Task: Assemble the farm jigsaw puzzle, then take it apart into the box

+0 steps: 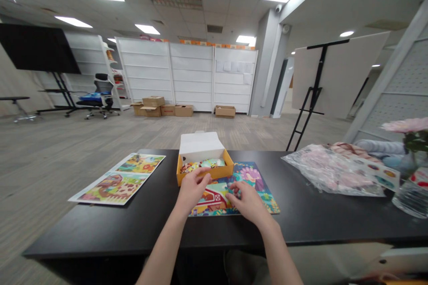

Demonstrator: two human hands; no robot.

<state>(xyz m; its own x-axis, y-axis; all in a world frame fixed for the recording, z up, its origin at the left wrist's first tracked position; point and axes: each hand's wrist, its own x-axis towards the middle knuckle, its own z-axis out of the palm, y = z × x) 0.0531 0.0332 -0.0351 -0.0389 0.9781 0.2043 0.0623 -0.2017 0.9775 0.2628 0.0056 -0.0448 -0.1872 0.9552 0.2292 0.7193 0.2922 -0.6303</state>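
Note:
A yellow box stands on the black table with its white lid raised. Colourful puzzle pieces lie inside it. My left hand is at the box's front wall, thumb and fingers apart, with nothing visible between them. Partly under the box lies a colourful picture board showing a red barn and a purple-pink animal shape. Over the board's middle hovers my right hand, fingers bent and thumb apart from them. Its inner fingers are partly hidden, and I make out no piece in them.
On the left of the black table lies a printed animal picture sheet. To the right are a clear plastic bag with pink contents, rolled fabric and a glass vase with a pink flower.

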